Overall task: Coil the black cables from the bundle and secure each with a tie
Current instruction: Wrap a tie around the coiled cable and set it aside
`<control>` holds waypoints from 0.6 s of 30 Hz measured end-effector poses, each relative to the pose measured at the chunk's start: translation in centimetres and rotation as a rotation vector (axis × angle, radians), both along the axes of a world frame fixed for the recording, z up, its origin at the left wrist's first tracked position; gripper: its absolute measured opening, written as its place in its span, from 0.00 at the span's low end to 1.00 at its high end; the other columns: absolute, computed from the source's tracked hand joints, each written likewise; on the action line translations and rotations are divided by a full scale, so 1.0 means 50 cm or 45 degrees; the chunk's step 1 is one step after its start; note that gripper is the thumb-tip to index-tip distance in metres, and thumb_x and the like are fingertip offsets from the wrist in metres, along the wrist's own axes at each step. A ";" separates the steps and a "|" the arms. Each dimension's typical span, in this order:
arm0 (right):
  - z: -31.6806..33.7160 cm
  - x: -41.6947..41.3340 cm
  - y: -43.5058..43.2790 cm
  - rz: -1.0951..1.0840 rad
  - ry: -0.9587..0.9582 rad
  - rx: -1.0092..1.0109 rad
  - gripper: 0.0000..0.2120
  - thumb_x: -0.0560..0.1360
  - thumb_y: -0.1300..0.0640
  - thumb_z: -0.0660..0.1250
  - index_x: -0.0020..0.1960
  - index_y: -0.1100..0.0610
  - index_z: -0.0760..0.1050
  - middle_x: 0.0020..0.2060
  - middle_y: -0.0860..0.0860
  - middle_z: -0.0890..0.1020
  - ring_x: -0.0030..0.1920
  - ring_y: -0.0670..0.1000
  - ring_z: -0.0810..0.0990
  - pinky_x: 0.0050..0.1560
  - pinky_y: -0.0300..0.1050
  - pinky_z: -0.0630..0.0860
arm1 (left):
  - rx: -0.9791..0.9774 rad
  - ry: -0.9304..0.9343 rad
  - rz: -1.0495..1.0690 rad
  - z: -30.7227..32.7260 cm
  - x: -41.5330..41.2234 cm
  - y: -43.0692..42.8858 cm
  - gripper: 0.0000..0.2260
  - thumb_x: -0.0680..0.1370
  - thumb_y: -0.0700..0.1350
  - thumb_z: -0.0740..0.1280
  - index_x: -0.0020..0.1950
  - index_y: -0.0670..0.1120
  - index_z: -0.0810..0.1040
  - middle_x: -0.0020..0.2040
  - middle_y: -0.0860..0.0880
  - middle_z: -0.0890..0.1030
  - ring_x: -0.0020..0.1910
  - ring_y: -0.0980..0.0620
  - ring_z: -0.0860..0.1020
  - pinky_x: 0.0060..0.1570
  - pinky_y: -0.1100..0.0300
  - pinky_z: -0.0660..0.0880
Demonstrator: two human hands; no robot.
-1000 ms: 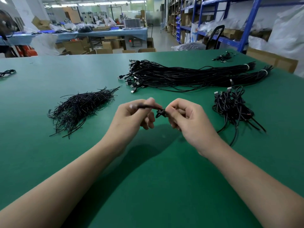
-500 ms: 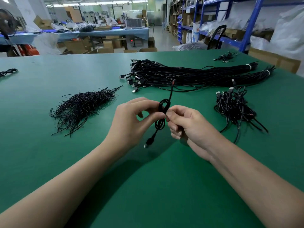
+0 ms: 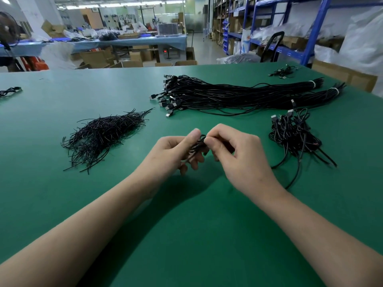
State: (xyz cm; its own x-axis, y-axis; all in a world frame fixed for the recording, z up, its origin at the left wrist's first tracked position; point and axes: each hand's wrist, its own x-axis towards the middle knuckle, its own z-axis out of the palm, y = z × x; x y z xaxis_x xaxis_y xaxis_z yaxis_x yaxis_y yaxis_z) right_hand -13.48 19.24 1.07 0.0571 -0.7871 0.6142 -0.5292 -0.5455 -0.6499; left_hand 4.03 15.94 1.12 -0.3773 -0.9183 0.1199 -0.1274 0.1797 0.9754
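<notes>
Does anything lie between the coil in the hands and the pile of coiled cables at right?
Nothing visible: only bare table separates the coil, held by left hand and right hand, from the pile.

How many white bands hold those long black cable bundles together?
2. One white band wraps the farther bundle near its right end; the other white band wraps the nearer bundle near its right end. More may be hidden among the cables.
</notes>
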 end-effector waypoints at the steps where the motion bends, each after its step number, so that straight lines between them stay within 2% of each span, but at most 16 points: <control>1: 0.001 0.000 0.001 0.002 0.022 -0.005 0.08 0.81 0.57 0.68 0.42 0.57 0.78 0.27 0.43 0.74 0.30 0.44 0.71 0.33 0.33 0.63 | -0.010 0.014 -0.025 0.000 0.002 -0.001 0.18 0.78 0.61 0.65 0.42 0.49 0.86 0.39 0.49 0.82 0.35 0.54 0.77 0.31 0.64 0.70; 5: -0.001 -0.002 -0.003 0.079 -0.031 0.125 0.10 0.82 0.57 0.67 0.41 0.55 0.77 0.28 0.52 0.75 0.30 0.51 0.69 0.32 0.41 0.64 | -0.123 0.085 0.029 0.002 0.002 -0.001 0.09 0.76 0.55 0.72 0.43 0.50 0.86 0.38 0.51 0.81 0.35 0.56 0.73 0.33 0.67 0.69; 6: -0.003 -0.002 -0.005 0.116 -0.096 0.189 0.10 0.82 0.57 0.66 0.42 0.56 0.76 0.27 0.51 0.74 0.30 0.52 0.69 0.33 0.43 0.65 | -0.182 0.125 0.041 0.002 0.001 -0.001 0.07 0.75 0.52 0.73 0.43 0.50 0.86 0.37 0.53 0.81 0.34 0.58 0.73 0.34 0.68 0.69; 8: -0.006 0.001 -0.009 0.233 -0.358 0.377 0.10 0.83 0.59 0.64 0.42 0.58 0.75 0.27 0.50 0.73 0.30 0.49 0.67 0.32 0.42 0.65 | -0.314 0.176 0.062 0.005 -0.002 0.002 0.04 0.74 0.49 0.74 0.46 0.50 0.86 0.38 0.54 0.84 0.36 0.61 0.77 0.38 0.68 0.72; 10: -0.008 0.001 -0.012 0.381 -0.655 0.604 0.08 0.82 0.60 0.64 0.45 0.58 0.76 0.28 0.49 0.71 0.30 0.46 0.67 0.31 0.39 0.63 | -0.539 0.042 0.154 0.005 0.001 0.001 0.03 0.74 0.49 0.76 0.46 0.54 0.86 0.42 0.51 0.85 0.39 0.59 0.79 0.37 0.60 0.72; 12: -0.008 -0.002 -0.010 0.514 -0.829 0.818 0.05 0.79 0.58 0.66 0.48 0.59 0.77 0.28 0.49 0.70 0.28 0.45 0.65 0.29 0.38 0.61 | -0.877 -0.148 0.205 0.006 0.005 0.000 0.03 0.74 0.48 0.76 0.46 0.54 0.86 0.41 0.51 0.83 0.40 0.54 0.79 0.34 0.56 0.70; 14: -0.006 -0.005 -0.009 0.633 -0.989 1.015 0.04 0.75 0.58 0.67 0.43 0.59 0.78 0.27 0.50 0.68 0.27 0.45 0.62 0.27 0.37 0.60 | -1.187 -0.261 0.194 0.009 0.009 -0.001 0.04 0.75 0.48 0.75 0.47 0.49 0.87 0.41 0.51 0.82 0.39 0.52 0.78 0.35 0.62 0.68; 16: -0.005 -0.009 -0.009 0.664 -1.078 1.138 0.08 0.79 0.63 0.63 0.41 0.59 0.75 0.25 0.50 0.68 0.25 0.45 0.61 0.25 0.36 0.61 | -1.468 -0.386 0.207 0.011 0.012 -0.005 0.06 0.76 0.47 0.75 0.48 0.46 0.87 0.42 0.50 0.81 0.39 0.51 0.76 0.41 0.66 0.68; 18: -0.004 -0.011 -0.010 0.637 -1.062 1.124 0.10 0.81 0.65 0.60 0.42 0.59 0.74 0.25 0.50 0.69 0.25 0.45 0.62 0.25 0.36 0.61 | -1.516 -0.446 0.217 0.009 0.013 -0.009 0.06 0.77 0.47 0.74 0.49 0.46 0.87 0.41 0.50 0.80 0.38 0.50 0.75 0.41 0.62 0.69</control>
